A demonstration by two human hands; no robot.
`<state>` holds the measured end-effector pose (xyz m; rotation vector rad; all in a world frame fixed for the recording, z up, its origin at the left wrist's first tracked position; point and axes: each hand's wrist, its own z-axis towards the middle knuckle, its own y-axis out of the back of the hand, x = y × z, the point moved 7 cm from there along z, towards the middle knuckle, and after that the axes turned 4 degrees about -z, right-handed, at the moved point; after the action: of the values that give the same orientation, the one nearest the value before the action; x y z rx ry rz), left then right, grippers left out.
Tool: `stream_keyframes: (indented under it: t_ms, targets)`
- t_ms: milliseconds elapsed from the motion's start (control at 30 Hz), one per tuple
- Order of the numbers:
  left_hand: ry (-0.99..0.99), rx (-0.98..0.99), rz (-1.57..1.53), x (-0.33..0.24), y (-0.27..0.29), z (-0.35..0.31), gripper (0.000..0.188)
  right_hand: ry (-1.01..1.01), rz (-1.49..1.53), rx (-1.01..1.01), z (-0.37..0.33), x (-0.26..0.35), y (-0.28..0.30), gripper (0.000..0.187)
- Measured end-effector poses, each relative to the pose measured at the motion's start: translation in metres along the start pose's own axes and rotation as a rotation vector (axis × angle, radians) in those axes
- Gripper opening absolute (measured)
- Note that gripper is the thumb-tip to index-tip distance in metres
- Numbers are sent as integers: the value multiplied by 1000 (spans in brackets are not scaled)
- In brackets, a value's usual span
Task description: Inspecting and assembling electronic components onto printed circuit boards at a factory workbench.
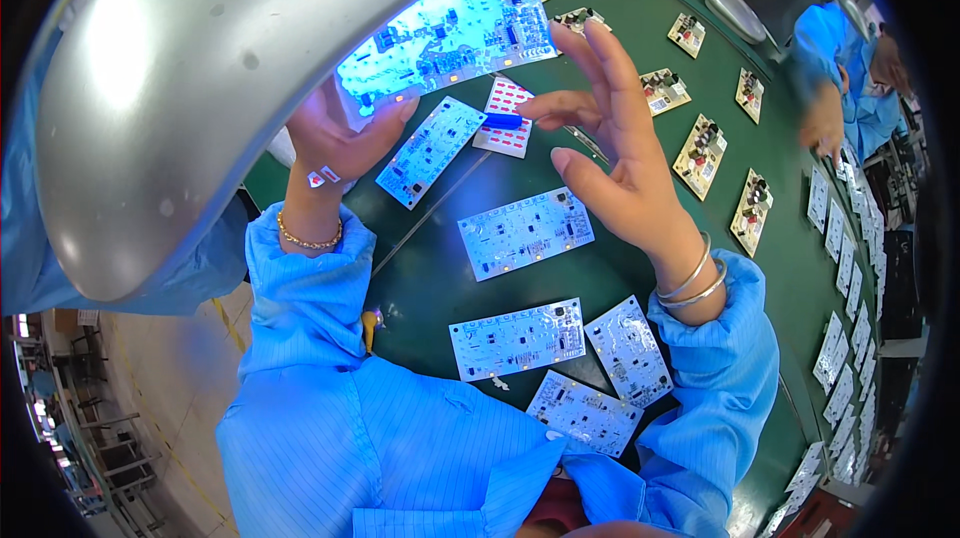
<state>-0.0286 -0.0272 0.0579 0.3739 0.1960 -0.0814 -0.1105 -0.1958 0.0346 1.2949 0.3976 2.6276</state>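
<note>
My left hand [345, 133] grips the lower left corner of a circuit board [455, 33], which is tilted and lit bright blue under the grey lamp head [170, 88]. Small red-and-white arrow stickers are stuck near that wrist. My right hand [620, 153] is open, fingers apart; one fingertip is by the board's right edge, and another comes close to a blue pen-like piece [503, 122]. Whether they touch is unclear. Beneath the blue piece lies a card of red arrow stickers [508, 143]. Another white circuit board [432, 153] lies between my hands.
Several white circuit boards, one at the middle [525, 234], lie on the green table [420, 268] towards my body. Rows of populated yellowish boards [700, 156] stand to the right. At the far right, a co-worker in blue sleeves [825, 53] sits by more white boards [830, 350].
</note>
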Motion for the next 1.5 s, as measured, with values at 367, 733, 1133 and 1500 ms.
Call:
stream_keyframes:
  t_ms: [367, 733, 1133, 1500]
  targets:
    - [6, -50, -191, 38, 1, -1, 71, -62, -84, -170, 25, -19, -3, 64]
    - [783, 67, -687, 73, -39, -22, 46, -386, -210, -468, 16, -26, 26, 17]
    - [1145, 64, -1302, 64, -60, -38, 37, -662, 609, -376, 4, -56, 18, 19]
    - [1151, 197, -1465, 50, -75, -38, 36, -632, 668, -373, -9, -54, 30, 17]
